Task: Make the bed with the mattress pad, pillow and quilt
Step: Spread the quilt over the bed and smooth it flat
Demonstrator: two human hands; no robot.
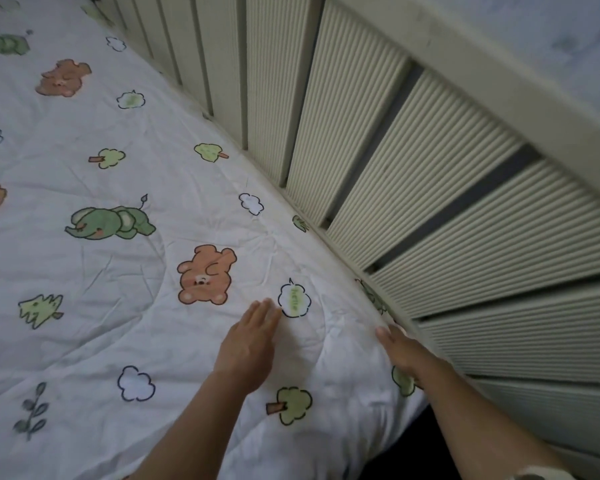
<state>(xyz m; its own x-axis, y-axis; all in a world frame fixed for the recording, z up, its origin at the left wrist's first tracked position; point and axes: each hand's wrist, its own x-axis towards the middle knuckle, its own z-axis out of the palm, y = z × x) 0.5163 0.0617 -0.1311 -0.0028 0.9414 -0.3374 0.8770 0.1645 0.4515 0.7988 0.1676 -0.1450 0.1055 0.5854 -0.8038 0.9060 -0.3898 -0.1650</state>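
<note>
Basically, left hand [248,344] lay flat, fingers [264,311] together, pinning printed bedding [84,278]; right hand [400,348] beside it at slatted rail [465,202], grip hidden, likely tucking.

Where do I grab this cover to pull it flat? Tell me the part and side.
Pinch the edge of the cover by the rail, at the right hand, coming in from the near corner. It lies flat, so the top gives no fold; the edge likely does. The left hand lies flat on top.
</note>
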